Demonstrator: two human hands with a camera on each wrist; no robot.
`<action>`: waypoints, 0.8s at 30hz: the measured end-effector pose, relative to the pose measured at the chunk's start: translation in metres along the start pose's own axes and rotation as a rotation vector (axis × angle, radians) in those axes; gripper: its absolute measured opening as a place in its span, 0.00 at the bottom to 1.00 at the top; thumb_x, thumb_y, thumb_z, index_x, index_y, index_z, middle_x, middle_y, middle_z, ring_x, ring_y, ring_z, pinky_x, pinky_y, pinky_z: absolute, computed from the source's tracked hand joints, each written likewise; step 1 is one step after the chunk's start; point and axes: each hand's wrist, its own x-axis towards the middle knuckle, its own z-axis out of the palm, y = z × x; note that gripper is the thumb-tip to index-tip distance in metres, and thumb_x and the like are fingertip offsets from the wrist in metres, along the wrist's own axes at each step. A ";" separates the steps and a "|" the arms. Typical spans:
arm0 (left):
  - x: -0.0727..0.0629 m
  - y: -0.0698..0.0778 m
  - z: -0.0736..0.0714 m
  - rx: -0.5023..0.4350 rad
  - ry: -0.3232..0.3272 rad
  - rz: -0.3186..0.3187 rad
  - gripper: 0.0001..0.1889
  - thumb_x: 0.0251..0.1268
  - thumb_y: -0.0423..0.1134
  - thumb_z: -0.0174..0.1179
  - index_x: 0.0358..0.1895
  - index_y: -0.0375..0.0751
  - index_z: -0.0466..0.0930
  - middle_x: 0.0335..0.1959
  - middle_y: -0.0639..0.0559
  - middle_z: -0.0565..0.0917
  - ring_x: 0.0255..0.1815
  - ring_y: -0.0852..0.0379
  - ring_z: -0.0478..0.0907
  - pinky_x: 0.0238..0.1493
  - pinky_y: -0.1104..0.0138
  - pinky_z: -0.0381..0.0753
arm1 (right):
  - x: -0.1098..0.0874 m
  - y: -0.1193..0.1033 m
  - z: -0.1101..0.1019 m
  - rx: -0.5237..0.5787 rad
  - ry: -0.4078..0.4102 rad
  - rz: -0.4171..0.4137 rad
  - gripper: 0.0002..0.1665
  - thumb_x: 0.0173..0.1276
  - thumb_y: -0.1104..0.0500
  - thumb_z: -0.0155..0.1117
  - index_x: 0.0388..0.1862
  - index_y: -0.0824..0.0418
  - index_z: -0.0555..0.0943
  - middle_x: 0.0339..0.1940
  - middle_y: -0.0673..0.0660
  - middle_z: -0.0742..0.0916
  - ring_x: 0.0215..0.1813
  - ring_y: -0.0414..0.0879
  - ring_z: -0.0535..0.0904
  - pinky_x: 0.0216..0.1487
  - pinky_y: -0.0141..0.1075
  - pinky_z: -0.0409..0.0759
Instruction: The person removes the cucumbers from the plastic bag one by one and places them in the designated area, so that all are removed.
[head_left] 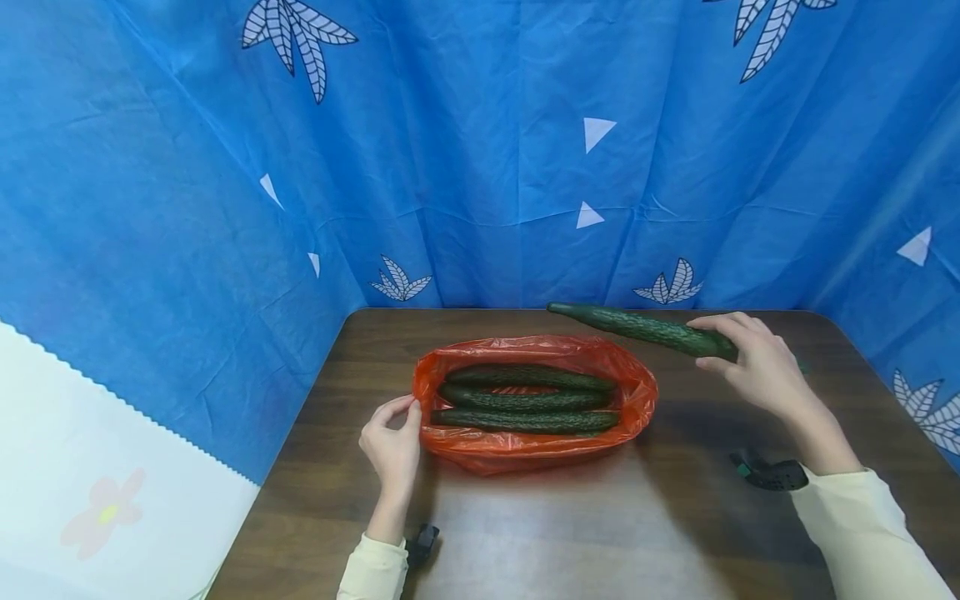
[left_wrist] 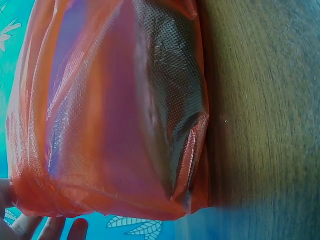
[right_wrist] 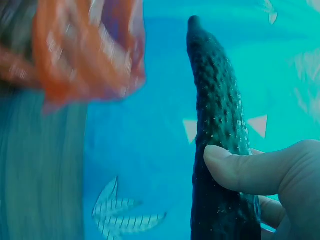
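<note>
An orange-red plastic bag [head_left: 525, 458] lies on the table with its mouth open upward. Inside it, three dark green cucumbers [head_left: 525, 422] lie side by side. My left hand [head_left: 393, 442] pinches the bag's left rim between thumb and fingers; in the left wrist view the thin bag wall [left_wrist: 100, 150] fills much of the picture. My right hand [head_left: 761, 367] grips another cucumber [head_left: 637, 325] near its right end, with the thumb [right_wrist: 245, 170] across its bumpy skin. That cucumber is held above the table, its thin tip pointing left over the bag's back rim.
The brown wooden table [head_left: 540, 533] has rounded back corners. A blue cloth [head_left: 480, 167] with leaf and triangle prints hangs behind it and at the sides. A white cloth [head_left: 97, 467] with a flower print is at the left.
</note>
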 end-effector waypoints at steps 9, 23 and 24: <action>0.000 0.001 0.000 0.013 -0.006 -0.004 0.05 0.56 0.32 0.69 0.35 0.37 0.89 0.36 0.45 0.89 0.40 0.48 0.84 0.49 0.55 0.77 | -0.012 0.040 -0.013 -0.006 -0.062 0.111 0.28 0.63 0.63 0.69 0.61 0.63 0.74 0.56 0.72 0.77 0.56 0.69 0.69 0.46 0.64 0.65; 0.000 -0.003 0.000 -0.003 -0.021 -0.035 0.05 0.56 0.32 0.69 0.36 0.36 0.89 0.38 0.44 0.89 0.43 0.46 0.84 0.52 0.53 0.76 | -0.043 0.085 -0.004 -0.061 -0.121 0.316 0.31 0.64 0.59 0.67 0.64 0.67 0.70 0.56 0.77 0.73 0.53 0.74 0.68 0.42 0.66 0.64; 0.000 -0.003 0.000 -0.005 -0.024 -0.036 0.05 0.56 0.32 0.69 0.36 0.36 0.89 0.38 0.44 0.89 0.43 0.46 0.83 0.53 0.53 0.76 | -0.046 0.088 -0.004 -0.057 -0.121 0.324 0.32 0.64 0.59 0.67 0.64 0.67 0.69 0.56 0.77 0.72 0.53 0.74 0.67 0.42 0.67 0.64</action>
